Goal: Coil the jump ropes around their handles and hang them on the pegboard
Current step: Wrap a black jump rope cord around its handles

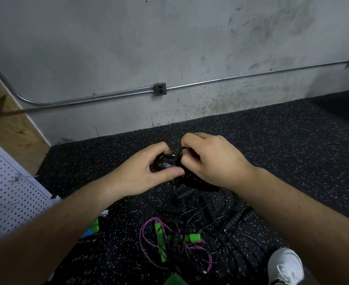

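Note:
My left hand (149,169) and my right hand (212,159) meet above the floor, both closed on one black jump rope (169,164) whose handles are bunched between them. Thin black cord shows between my right fingers. Below my hands a tangled pile of jump ropes (190,233) lies on the floor: black ribbed handles, thin black cords, and a purple rope (149,241) with green handles. A white pegboard (11,198) stands at the left edge.
Black speckled rubber flooring (293,145) runs to a grey concrete wall with a metal conduit and an outlet box (160,89). A white shoe (284,266) is at the lower right. Green and blue items (92,228) lie by the pegboard's foot.

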The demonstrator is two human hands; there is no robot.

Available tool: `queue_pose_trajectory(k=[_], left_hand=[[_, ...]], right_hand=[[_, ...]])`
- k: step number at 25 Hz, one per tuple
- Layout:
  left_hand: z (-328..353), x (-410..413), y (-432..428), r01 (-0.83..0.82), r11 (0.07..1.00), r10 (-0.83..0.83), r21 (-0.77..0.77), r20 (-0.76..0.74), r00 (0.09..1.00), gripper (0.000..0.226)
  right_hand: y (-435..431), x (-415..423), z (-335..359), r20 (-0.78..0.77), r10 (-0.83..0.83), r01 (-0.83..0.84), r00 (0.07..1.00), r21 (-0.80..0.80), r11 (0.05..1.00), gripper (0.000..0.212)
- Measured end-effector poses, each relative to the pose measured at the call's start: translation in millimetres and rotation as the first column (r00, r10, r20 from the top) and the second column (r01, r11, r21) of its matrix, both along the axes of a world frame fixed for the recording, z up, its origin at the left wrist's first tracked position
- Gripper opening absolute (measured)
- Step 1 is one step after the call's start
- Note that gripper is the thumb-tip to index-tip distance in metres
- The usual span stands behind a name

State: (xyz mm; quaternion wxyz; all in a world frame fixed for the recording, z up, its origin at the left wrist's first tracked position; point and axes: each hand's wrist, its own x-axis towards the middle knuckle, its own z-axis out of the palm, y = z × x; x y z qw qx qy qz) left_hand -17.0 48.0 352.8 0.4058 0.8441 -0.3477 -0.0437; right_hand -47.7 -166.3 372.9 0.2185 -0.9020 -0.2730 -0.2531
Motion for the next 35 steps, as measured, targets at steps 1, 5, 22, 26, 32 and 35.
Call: queue_pose_trajectory(k=[1,5,22,26,32,35], left_hand=[[-1,-1,-1,-0.003,1.0,0.002,-0.029,-0.046,0.999,0.055],[-4,3,-9,-0.062,0.987,0.032,-0.146,-0.204,0.978,0.059],[-9,-3,-34,-0.235,0.961,0.191,-0.149,-0.26,0.946,0.025],[-13,-4,-31,-0.22,0.955,0.152,-0.199,-0.308,0.939,0.027],[-16,-8,-32,-0.223,0.918,0.07,-0.328,-0.419,0.905,0.03],[-12,-10,-29,-0.195,0.935,0.075,-0.298,-0.371,0.926,0.021]], right_hand=[[-2,0,3,0.031,-0.017,0.016,0.999,0.003,1.0,0.021],[-14,1,14,0.197,-0.075,0.078,0.978,-0.006,0.997,0.018],[4,7,-13,-0.325,-0.13,0.232,0.937,0.298,0.926,0.014],[4,3,-13,-0.234,-0.125,0.206,0.964,0.365,0.908,0.013],[0,2,-8,-0.143,-0.073,0.134,0.987,0.48,0.867,0.01],[1,8,-6,-0.281,-0.116,0.237,0.953,0.446,0.863,0.012]])
